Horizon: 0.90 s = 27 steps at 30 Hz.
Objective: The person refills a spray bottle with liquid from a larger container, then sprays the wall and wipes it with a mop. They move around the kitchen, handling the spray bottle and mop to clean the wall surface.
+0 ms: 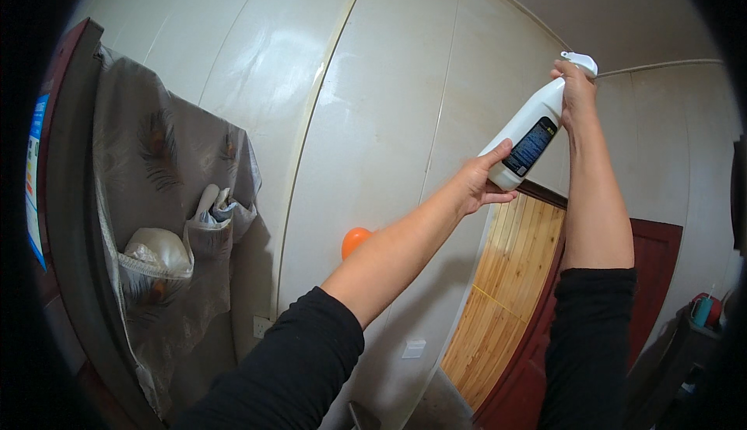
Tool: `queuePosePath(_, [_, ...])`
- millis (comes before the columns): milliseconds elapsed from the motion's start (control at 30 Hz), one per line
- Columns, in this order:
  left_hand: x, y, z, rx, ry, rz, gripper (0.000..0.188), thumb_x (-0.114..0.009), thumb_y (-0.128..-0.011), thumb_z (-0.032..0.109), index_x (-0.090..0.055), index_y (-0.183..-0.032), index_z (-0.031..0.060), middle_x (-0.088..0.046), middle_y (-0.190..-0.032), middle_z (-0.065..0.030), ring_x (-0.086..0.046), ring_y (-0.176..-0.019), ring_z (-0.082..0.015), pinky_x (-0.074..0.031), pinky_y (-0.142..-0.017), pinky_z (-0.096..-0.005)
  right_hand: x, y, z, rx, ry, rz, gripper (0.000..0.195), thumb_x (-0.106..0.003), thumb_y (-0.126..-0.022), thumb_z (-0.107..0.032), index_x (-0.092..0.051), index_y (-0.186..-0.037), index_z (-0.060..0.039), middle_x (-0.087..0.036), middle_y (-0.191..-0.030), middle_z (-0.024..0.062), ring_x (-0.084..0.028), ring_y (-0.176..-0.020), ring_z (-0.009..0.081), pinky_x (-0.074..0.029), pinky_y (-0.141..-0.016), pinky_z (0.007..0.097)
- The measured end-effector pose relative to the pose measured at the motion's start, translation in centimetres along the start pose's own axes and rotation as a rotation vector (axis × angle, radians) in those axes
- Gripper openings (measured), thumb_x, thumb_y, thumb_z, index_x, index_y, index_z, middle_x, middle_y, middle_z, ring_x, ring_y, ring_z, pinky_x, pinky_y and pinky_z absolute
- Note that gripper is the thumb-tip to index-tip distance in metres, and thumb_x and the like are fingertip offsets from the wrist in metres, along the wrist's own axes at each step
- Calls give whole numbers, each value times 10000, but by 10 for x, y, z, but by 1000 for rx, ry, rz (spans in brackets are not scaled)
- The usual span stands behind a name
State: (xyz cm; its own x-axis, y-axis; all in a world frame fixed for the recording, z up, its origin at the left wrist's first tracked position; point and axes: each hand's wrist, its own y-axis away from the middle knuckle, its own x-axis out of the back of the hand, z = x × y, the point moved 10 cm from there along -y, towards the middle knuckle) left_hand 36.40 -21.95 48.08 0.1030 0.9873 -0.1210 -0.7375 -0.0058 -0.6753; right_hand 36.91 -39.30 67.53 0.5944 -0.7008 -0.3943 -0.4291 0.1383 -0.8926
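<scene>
Both my arms are raised, holding a white spray bottle [528, 116] that tilts with its head to the upper right. My right hand [578, 94] wraps the neck just below the white trigger head [580, 63]; the trigger itself is mostly hidden by the fingers. Under the base, my left hand [481, 182] supports the bottle, its thumb on the side and its fingers beneath. A dark label [531, 145] with writing faces me. The nozzle points left, towards the pale panelled wall [385, 109].
At left, a sheer cover with feather prints [157, 132] and stuffed pockets drapes over a refrigerator [70, 196]. An orange round object [355, 242] is at the wall, above a white switch [414, 349]. A dark red door [653, 278] stands beside a wood-panelled opening [508, 290].
</scene>
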Motion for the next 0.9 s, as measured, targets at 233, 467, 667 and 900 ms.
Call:
queuePosePath(233, [6, -3, -9, -3, -32, 25, 826, -694, -804, 630, -451, -1387, 99, -587, -1216, -149, -634, -1025, -290, -608, -811, -384, 17, -10, 11, 1, 86, 72, 202, -716, -735, -77, -635, -908, -11, -633, -827, 100, -611, -718, 213, -486, -644, 376])
queuePosePath(467, [1, 9, -24, 37, 85, 92, 766, -677, -838, 598, -469, -1367, 85, -592, -1190, -138, -639, -999, -289, -621, -774, -401, 1, 9, 30, -182, 102, 0, 133, -706, -788, -138, -618, -846, -57, -591, -774, 61, -557, -668, 172, -452, -594, 354])
queuePosePath(667, [18, 18, -34, 46, 137, 162, 698, -663, -870, 558, -479, -1343, 79, -586, -1168, -142, -639, -962, -287, -627, -757, -380, -2, -8, 75, -174, 120, -71, 197, -705, -744, -88, -618, -903, -12, -608, -803, 82, -593, -708, 198, -465, -624, 378])
queuePosePath(900, [38, 58, -75, 124, 235, 288, 705, -654, -875, 562, -470, -1357, 81, -587, -1171, -136, -634, -977, -287, -624, -764, -403, -14, 51, 114, -355, 155, -151, 188, -712, -766, -160, -622, -865, -26, -603, -772, 80, -574, -674, 202, -457, -615, 381])
